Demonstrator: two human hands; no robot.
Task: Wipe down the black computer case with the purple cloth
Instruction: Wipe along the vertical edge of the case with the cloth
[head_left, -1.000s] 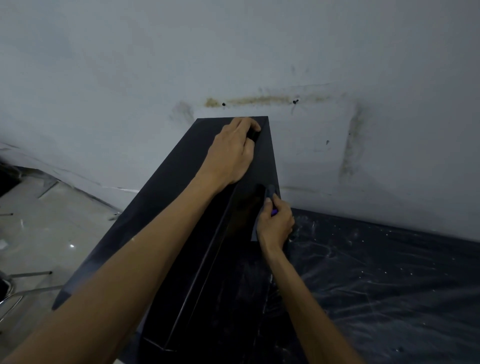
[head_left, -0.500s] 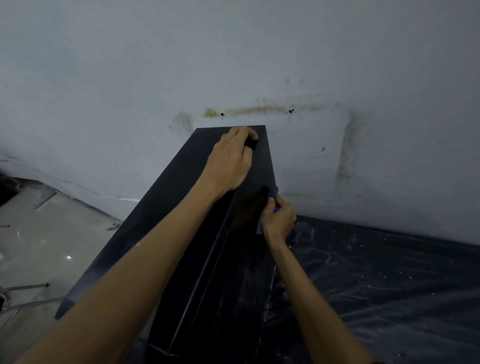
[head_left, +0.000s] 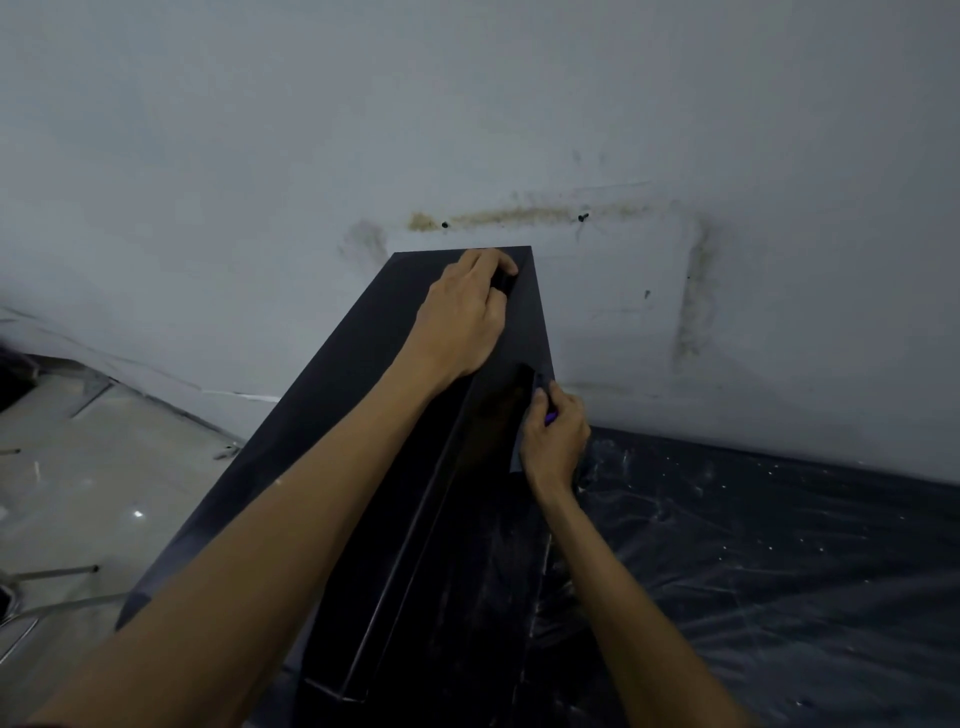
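A stained grey wall (head_left: 675, 130) fills 12 o'clock, with a brown smear (head_left: 509, 215) just above the case's far end. Crinkled black plastic sheet (head_left: 779, 545) spreads from 3 to 5 o'clock, and pale floor (head_left: 78, 467) with thin metal legs (head_left: 52, 572) lies at 8 to 9. Both forearms cross the black computer case (head_left: 322, 415) and hide much of its top. The case sits at centre, its long axis running from 7 o'clock to 12, far end toward the wall. The left hand (head_left: 462, 317) curls its fingers over the far top edge. The right hand (head_left: 556, 441) pinches the purple cloth (head_left: 550, 417) against the right edge — only a sliver shows.
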